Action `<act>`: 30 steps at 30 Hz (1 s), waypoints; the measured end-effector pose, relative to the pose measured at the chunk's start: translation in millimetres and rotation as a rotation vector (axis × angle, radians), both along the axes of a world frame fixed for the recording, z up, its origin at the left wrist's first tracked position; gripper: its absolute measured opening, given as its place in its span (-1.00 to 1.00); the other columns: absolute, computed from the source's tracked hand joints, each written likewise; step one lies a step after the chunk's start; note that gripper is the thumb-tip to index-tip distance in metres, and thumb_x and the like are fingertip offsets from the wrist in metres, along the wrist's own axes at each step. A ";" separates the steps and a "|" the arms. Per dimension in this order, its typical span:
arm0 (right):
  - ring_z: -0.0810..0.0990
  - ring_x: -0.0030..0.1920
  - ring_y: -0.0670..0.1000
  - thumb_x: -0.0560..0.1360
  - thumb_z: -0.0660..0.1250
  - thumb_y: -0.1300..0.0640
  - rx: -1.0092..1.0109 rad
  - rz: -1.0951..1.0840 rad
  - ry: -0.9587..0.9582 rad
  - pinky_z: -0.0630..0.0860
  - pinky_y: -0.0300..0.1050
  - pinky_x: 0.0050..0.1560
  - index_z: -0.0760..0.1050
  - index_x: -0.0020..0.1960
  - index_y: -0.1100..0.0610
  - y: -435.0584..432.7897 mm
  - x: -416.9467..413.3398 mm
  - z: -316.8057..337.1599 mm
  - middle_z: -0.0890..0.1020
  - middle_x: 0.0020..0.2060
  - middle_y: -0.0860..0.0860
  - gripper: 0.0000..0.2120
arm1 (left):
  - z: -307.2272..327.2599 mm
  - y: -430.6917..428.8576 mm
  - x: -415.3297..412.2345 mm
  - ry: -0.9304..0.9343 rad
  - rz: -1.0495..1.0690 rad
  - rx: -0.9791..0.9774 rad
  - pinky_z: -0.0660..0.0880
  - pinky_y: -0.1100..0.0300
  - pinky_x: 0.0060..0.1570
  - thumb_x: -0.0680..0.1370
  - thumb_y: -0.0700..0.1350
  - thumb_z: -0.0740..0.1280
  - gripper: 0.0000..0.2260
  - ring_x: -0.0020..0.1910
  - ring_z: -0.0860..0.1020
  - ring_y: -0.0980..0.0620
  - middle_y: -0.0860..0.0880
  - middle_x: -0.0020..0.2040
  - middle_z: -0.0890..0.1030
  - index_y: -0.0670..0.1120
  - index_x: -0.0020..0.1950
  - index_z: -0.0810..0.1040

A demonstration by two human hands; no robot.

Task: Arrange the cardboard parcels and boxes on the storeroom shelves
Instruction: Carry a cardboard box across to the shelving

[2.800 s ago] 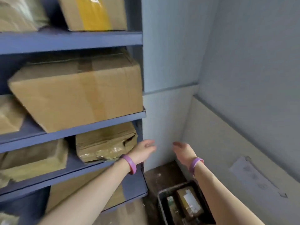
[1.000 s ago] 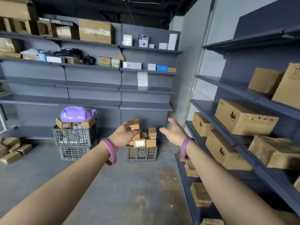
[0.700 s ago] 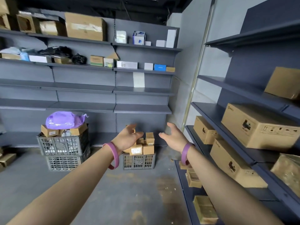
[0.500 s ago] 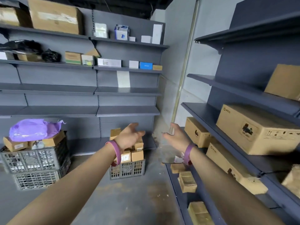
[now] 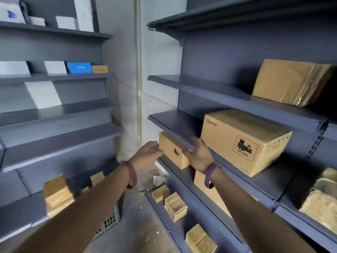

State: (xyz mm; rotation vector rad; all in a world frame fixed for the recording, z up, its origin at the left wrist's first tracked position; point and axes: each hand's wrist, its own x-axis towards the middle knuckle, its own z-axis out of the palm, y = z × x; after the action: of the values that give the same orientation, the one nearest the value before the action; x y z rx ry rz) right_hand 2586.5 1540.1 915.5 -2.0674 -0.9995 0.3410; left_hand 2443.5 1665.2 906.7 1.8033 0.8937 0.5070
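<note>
While both forearms reach in from six o'clock, neither holds anything. The left hand (image 5: 146, 154) and the right hand (image 5: 199, 156) are spread with fingers straight, flanking a small printed carton (image 5: 172, 152) at the centre of the view. I cannot tell whether any fingertip touches it. That carton sits at the left end of a right-hand shelf, directly under the shelf (image 5: 173, 123) that carries the PICO carton (image 5: 242, 141) at three o'clock.

The job looks partly done. The right-hand unit already holds several cartons, but the small parcels (image 5: 175, 206) at five o'clock lie askew on the bottom shelf. More parcels (image 5: 56, 194) are piled on the grey crate (image 5: 109, 220) at seven o'clock and are not yet shelved. The middle shelves at nine o'clock have room for them. Farther off, a taped parcel (image 5: 290, 81) rests on the upper shelf at two o'clock. A blue box (image 5: 78, 67) stands among white boxes at ten o'clock.

Half a second ago the hands hung in open air, with the crate beyond them and the small carton off to their right. Since then the view has swung right and drawn closer, and the hands have come to either side of that carton. The crate has slipped down under the left forearm. Both hands were empty then too.
</note>
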 end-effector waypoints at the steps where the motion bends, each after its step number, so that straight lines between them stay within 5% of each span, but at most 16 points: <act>1: 0.24 0.49 0.21 0.59 0.31 0.02 0.013 -0.056 -0.033 0.24 0.10 0.47 0.18 0.55 0.11 -0.7 18.3 -2.2 0.24 0.51 0.14 -0.40 | -0.2 7.5 18.1 0.006 -0.032 0.000 0.38 0.32 0.15 0.64 -0.10 0.30 -0.56 0.27 0.45 0.03 -0.04 0.37 0.45 -0.05 0.52 0.34; 7: -0.02 0.58 0.22 0.58 0.31 0.02 0.017 -0.376 -0.210 0.04 0.08 0.54 0.24 0.53 0.14 -20.0 121.5 -12.4 0.10 0.57 0.22 -0.42 | 6.3 29.3 134.8 0.009 -0.201 0.075 0.42 0.19 0.27 0.65 -0.05 0.29 -0.52 0.45 0.38 -0.02 -0.07 0.50 0.37 0.01 0.56 0.28; 14: -0.03 0.58 0.25 0.57 0.33 0.04 -0.009 -0.620 -0.331 -0.04 0.12 0.57 0.26 0.49 0.20 -82.9 176.8 -17.8 0.10 0.57 0.25 -0.43 | 6.0 32.5 247.6 0.023 -0.304 0.086 0.27 -0.02 0.45 0.63 0.01 0.31 -0.39 0.50 0.32 -0.09 -0.09 0.55 0.31 0.02 0.62 0.12; 18: 0.08 0.57 0.22 0.60 0.29 0.01 0.078 -0.692 -0.187 0.05 0.09 0.55 0.19 0.54 0.18 -112.0 186.6 -22.5 0.16 0.55 0.22 -0.40 | 5.6 41.5 291.9 -0.045 -0.223 0.043 0.28 0.05 0.40 0.63 0.00 0.32 -0.38 0.47 0.34 -0.13 -0.13 0.52 0.34 -0.05 0.62 0.12; 23: 0.17 0.55 0.13 0.46 0.17 -0.36 0.176 -0.744 -0.017 0.15 0.15 0.54 0.15 0.58 0.13 -111.6 188.7 -24.9 0.22 0.55 0.11 -0.15 | 0.4 56.2 319.2 -0.123 -0.144 0.008 0.23 -0.06 0.49 0.59 0.13 0.34 -0.24 0.52 0.28 -0.19 -0.15 0.59 0.23 -0.05 0.65 0.02; 28: 0.29 0.50 0.06 0.60 0.21 -0.17 0.333 -0.777 0.180 0.23 -0.09 0.46 0.06 0.60 0.12 -82.9 200.9 -25.5 0.31 0.52 0.07 -0.29 | -3.3 85.2 337.1 -0.148 -0.183 -0.091 0.32 -0.16 0.44 0.58 0.19 0.34 -0.23 0.50 0.31 -0.19 -0.12 0.58 0.24 -0.03 0.64 0.03; 30: 0.37 0.44 0.06 0.61 0.21 -0.14 0.423 -0.835 0.296 0.28 -0.04 0.45 0.05 0.60 0.12 -70.5 208.0 -24.0 0.34 0.50 0.07 -0.31 | -2.9 96.7 346.6 -0.135 -0.215 -0.144 0.36 -0.16 0.41 0.58 0.22 0.32 -0.26 0.47 0.34 -0.17 -0.09 0.56 0.28 -0.02 0.63 0.08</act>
State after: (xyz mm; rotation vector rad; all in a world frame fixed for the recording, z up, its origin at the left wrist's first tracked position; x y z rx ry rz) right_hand 2794.5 1469.6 891.5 -1.7843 0.0199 -0.0119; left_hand 2790.1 1761.9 903.7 1.6887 0.6201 0.4107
